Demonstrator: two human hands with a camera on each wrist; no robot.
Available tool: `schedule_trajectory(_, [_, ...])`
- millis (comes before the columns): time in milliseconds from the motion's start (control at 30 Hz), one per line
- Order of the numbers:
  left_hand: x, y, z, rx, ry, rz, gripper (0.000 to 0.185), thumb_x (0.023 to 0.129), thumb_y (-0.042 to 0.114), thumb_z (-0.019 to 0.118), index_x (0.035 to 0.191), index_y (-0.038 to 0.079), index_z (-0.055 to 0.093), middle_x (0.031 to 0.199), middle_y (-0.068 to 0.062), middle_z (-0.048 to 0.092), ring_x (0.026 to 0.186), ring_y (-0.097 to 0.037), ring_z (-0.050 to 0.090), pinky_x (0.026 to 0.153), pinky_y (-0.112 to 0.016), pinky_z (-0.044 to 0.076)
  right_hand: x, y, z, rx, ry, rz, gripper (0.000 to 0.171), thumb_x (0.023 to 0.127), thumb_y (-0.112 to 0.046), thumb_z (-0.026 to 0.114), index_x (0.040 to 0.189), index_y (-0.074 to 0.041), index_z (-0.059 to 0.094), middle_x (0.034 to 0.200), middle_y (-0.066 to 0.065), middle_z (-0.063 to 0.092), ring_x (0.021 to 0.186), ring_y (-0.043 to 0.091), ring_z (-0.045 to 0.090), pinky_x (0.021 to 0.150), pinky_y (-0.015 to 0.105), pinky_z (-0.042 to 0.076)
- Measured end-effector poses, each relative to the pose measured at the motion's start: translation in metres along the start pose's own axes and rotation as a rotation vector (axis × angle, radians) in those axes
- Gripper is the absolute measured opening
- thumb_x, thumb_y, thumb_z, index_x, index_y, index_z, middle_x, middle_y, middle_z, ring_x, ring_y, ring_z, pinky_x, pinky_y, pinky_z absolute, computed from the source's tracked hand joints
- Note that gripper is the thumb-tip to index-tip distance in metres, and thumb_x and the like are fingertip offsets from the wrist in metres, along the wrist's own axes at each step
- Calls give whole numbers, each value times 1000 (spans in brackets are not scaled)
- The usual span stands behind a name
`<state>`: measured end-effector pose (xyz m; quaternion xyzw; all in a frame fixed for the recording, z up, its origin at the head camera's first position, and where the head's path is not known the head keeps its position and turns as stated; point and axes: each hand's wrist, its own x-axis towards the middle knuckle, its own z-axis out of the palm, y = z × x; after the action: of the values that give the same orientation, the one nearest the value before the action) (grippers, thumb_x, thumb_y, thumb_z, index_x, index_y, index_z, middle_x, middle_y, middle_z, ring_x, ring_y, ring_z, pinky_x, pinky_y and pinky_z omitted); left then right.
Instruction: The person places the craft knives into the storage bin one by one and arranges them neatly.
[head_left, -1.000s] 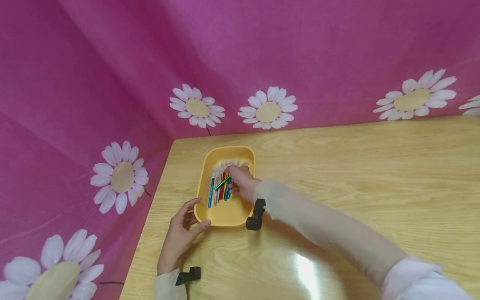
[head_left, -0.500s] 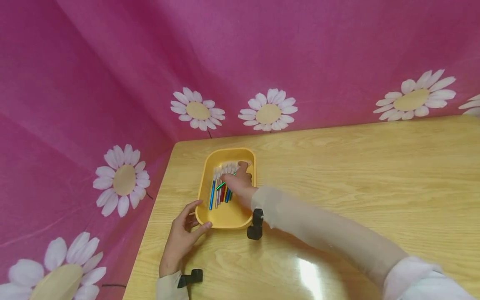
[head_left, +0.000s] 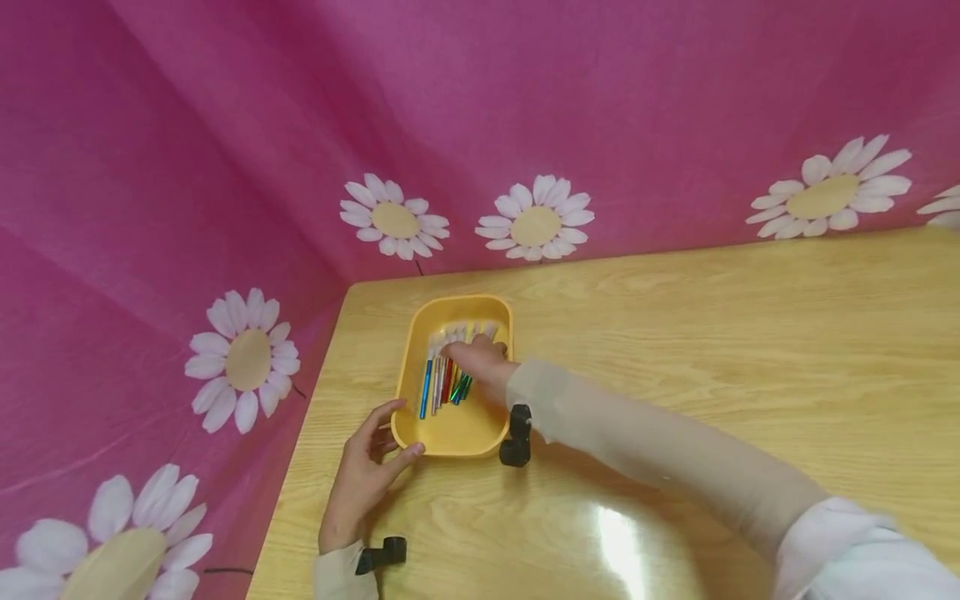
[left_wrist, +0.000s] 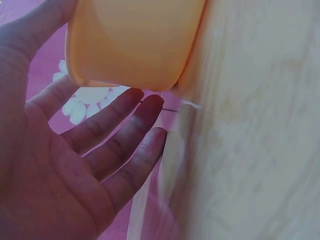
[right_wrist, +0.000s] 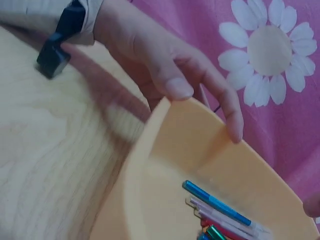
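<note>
Sorting pens (head_left: 444, 379) in yellow tray (head_left: 457, 433), frame centre.
Left hand (head_left: 363, 479) open, steadying the near-left corner; right hand (head_left: 480, 362) over pens, grip unclear.

My left hand (left_wrist: 55, 165) fills the lower left, palm open, fingers straight. The tray (left_wrist: 135, 40) sits at the upper left, my thumb against its wall. The bench (left_wrist: 250, 140) takes the right side.
</note>
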<state>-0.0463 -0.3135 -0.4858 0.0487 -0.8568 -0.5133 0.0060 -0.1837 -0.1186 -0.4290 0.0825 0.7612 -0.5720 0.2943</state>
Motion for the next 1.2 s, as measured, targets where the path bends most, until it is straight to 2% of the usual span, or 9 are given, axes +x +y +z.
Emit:
schedule_trajectory(200, [1,0,-1,-21,1,-1,69,87,15,86,148,19,56,148,-12,61,117,-30,68,97,-18,56,-3,-4,2,-40,28,-8,83,94,-39,64,161,-2,31,166,26,22,147,41,33,128,56,28])
schedule_trajectory(467, [0,-2,-1,-2,6,6,68,87,16,86,148,19,56,149,-12,61,117,-30,69,97,-20,57,2,-6,-1,-39,30,-30,81,95,-41,63,158,1,35,161,21,35,143,37,38,127,53,31])
schedule_trajectory(667, [-1,-2,-1,-6,6,6,67,87,15,86,147,19,56,149,-13,60,119,-31,68,96,-16,56,2,-3,1,71,-52,-45,85,95,-34,63,162,1,26,166,20,34,144,36,41,128,48,32])
schedule_trajectory(767, [0,-1,-2,0,7,4,67,87,16,86,148,20,56,150,-13,60,119,-31,68,96,-17,56,2,-3,1,129,-81,-72,84,96,-30,62,163,2,22,169,20,29,147,34,39,131,46,28])
schedule_trajectory(933, [0,-1,-2,9,8,-18,67,88,19,85,148,21,56,151,-11,59,120,-31,68,97,-17,56,4,-4,-4,194,-111,-85,79,99,-28,59,162,3,23,167,20,32,146,34,40,132,46,25])
schedule_trajectory(1100, [0,-2,-3,16,2,-28,67,88,19,85,148,22,55,152,-11,58,121,-31,67,97,-16,55,4,-8,-10,195,-134,-47,83,99,-32,60,166,-4,18,174,15,20,158,31,25,135,49,14])
schedule_trajectory(1200, [1,-2,-3,9,4,-16,68,87,16,85,148,21,56,150,-12,59,120,-31,68,97,-16,55,1,-13,-16,185,-151,-57,84,99,-33,60,167,-6,17,176,12,15,162,30,17,136,49,9])
